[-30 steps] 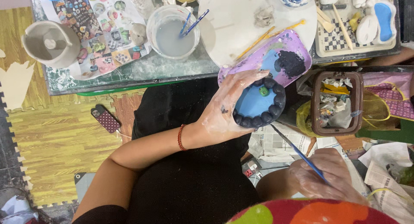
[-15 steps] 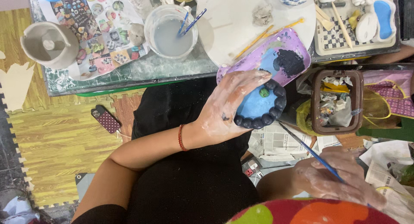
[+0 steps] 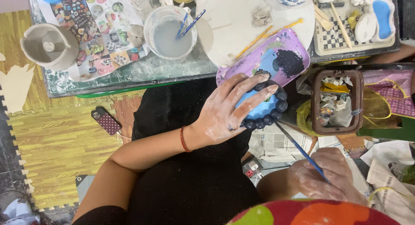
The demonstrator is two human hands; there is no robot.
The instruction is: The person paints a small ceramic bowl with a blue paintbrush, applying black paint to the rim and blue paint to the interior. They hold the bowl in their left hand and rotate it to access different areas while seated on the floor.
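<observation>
Hands at work on a blue dish, off the surface's front edge.
Left hand [image 3: 227,110], smeared with clay, spreads its fingers over the dish [image 3: 264,108], a round blue piece rimmed with dark balls, and holds it above the lap just below the purple palette [image 3: 263,60]. Right hand [image 3: 322,179] is closed round a thin blue brush [image 3: 300,150], whose tip points up at the dish's lower rim. Water cup [image 3: 169,32] with two brushes stands near the surface's front edge; a brown bin [image 3: 338,101] sits right of the dish.
</observation>
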